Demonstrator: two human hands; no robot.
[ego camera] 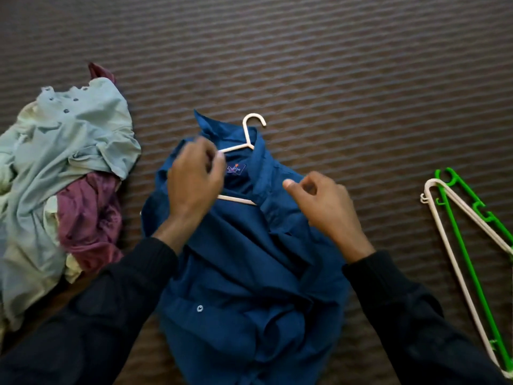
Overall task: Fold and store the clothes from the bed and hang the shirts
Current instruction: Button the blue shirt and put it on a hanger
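Now, pile: leave it at far left.
Left hand: blurred, fingers curled, apparently pinching the left shoulder.
Blue shirt: lies centre on the bedspread; seat both shoulders over the white hanger.
Right hand: half-closed, seemingly empty.
Spare hangers: far right.

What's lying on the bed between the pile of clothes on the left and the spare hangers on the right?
In the head view, the blue shirt with a white hanger in its collar lies between the clothes pile and the spare hangers, both hands above it.
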